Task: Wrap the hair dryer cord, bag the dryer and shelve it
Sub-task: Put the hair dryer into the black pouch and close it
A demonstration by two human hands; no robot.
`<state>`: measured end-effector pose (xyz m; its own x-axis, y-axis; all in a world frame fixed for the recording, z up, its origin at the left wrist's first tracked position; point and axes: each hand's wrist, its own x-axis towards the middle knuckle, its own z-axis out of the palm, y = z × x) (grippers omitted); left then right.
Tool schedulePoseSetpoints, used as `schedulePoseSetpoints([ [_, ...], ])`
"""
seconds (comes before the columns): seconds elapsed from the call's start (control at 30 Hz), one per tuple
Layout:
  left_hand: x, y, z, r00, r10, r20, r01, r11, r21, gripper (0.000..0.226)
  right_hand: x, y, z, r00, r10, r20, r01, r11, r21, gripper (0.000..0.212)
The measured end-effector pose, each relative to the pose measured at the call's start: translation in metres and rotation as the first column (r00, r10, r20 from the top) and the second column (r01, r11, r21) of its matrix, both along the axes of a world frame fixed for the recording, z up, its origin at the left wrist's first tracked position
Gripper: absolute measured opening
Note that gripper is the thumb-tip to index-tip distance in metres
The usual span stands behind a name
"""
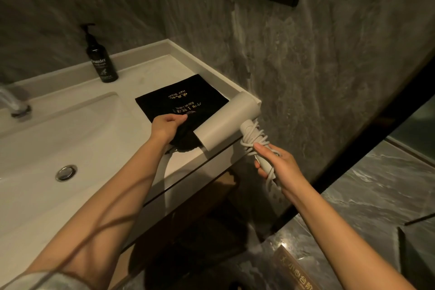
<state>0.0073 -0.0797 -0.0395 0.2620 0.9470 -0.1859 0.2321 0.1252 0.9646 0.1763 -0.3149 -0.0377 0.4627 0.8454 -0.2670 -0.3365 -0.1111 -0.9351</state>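
Right hand (277, 165): closed around the handle of the hair dryer (227, 122), right of centre frame.
Cord (255, 140): coiled around the handle, just above the gripping fingers.
Left hand (168, 125): pinching the near edge of the black bag (181, 99).
Bag: lying flat on the bench (150, 77), centre frame, gold lettering up.
Dryer barrel: over the bench's right edge, touching the bag's mouth.
Soap bottle (100, 59): upright, upper left.

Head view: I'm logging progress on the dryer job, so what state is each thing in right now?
White hair dryer: held up at the counter edge, not bagged.
White cord: coiled round the handle.
Black drawstring bag: flat on the counter, mouth end gripped.
Left hand: closed on the bag.
Right hand: closed on the dryer handle.
Dark pump bottle: upright.
Sink drain: basin looks dry.
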Motion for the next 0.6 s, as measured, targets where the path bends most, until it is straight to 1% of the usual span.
schedulePoseSetpoints([
  [0.1,0.001,0.001,0.005,0.999,0.008,0.049,-0.007,1.0,-0.016,0.01,-0.006,0.0,-0.001,0.999,0.039,-0.011,-0.039,0.999,0.008,0.035],
  [0.2,0.003,0.0,0.01,0.996,-0.003,0.093,0.004,1.0,-0.005,0.009,-0.013,0.003,-0.005,0.998,0.068,-0.016,-0.068,0.998,-0.01,0.051],
  [0.3,0.002,-0.001,0.015,0.994,-0.041,0.097,0.037,0.999,0.036,0.011,-0.018,0.005,-0.008,0.992,0.12,-0.024,-0.121,0.992,-0.031,0.057],
  [0.43,-0.001,-0.004,0.02,0.99,-0.099,0.104,0.092,0.994,0.066,0.01,-0.021,0.006,-0.01,0.973,0.227,-0.034,-0.229,0.971,-0.07,0.072],
  [0.5,-0.003,-0.005,0.022,0.986,-0.129,0.108,0.12,0.989,0.086,0.008,-0.022,0.009,-0.009,0.958,0.271,-0.091,-0.278,0.957,-0.08,0.075],
  [0.6,-0.006,-0.008,0.025,0.979,-0.172,0.113,0.157,0.979,0.13,0.007,-0.019,0.015,-0.007,0.932,0.303,-0.199,-0.322,0.944,-0.073,0.069],
])
